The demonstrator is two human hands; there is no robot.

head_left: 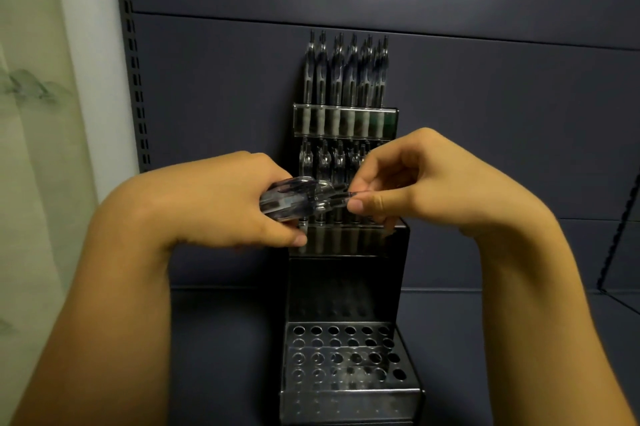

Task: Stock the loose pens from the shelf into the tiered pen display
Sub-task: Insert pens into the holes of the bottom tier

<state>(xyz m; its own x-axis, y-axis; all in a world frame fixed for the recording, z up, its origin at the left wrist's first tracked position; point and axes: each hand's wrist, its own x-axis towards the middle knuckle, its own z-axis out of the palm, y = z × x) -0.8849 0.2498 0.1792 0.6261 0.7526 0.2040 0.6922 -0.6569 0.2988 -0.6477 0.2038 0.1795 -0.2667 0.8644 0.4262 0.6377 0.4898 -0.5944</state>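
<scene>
Above the middle tier of the pen display [348, 242], both hands meet over a bundle of clear pens [294, 199]. The left hand [221, 204] is curled round the bundle, holding it roughly level, while the right hand [419, 183] pinches the tip of a single pen [341, 199] between thumb and forefinger, apparently drawing it out of the bunch. The top tier [346, 121] is already filled with upright pens, and the middle row behind the fingers looks partly stocked, though the hands hide most of it. The lowest tier [346, 353], nearest the camera, shows only open holes.

One risk is that pulling a single pen loosens the others, so that the smooth barrels slide out of the left hand and drop onto the shelf [225, 339] or into the display. Another is that the pen, lowered at a slant, catches on its neighbours already standing in the row rather than finding a free hole.

Behind stands the dark shelf back panel [485, 114], with a slotted upright [133, 62] at the left and a pale wall [34, 114] beyond it.
</scene>
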